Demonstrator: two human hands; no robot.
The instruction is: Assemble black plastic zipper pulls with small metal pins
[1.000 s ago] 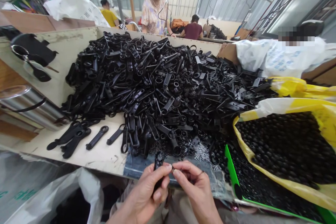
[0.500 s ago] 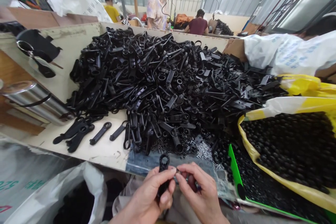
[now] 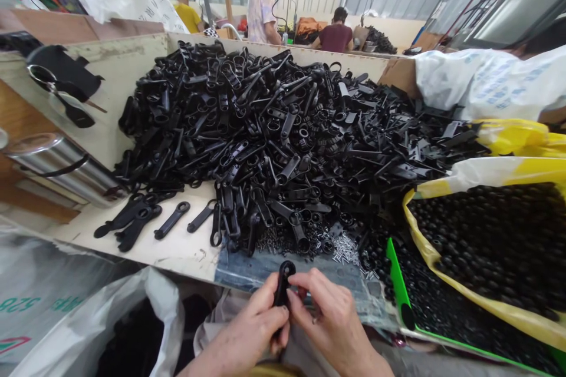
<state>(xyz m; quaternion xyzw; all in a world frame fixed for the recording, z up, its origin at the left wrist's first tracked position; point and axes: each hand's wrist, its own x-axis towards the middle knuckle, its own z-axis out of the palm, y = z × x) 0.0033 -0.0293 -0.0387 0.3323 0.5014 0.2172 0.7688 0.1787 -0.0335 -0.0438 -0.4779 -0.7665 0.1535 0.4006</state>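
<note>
My left hand [image 3: 262, 317] is wrapped round a black plastic handle-shaped part [image 3: 286, 274], whose ring end points up and away from me. At the side of that ring, the thumb and forefinger of my right hand [image 3: 328, 309] are pinched together. Whatever lies between them is too small or hidden to make out. Both hands are at the table's near edge, just in front of a dark blue mat [image 3: 247, 271]. Beyond it lie small silver pins [image 3: 345, 248] and a big heap of black plastic parts [image 3: 247, 129].
Several similar parts [image 3: 172, 221] lie on the pale tabletop at left, near a steel flask [image 3: 66, 165]. A yellow-edged sack of black beads [image 3: 486, 241] and a green-rimmed tray [image 3: 398, 288] stand at right. A white sack [image 3: 170, 312] is below left. Co-workers are behind.
My left hand has turned the part and tilted its ring end to the right. The right fingertips have moved from the left thumb to the ring. A co-worker behind has turned away.
</note>
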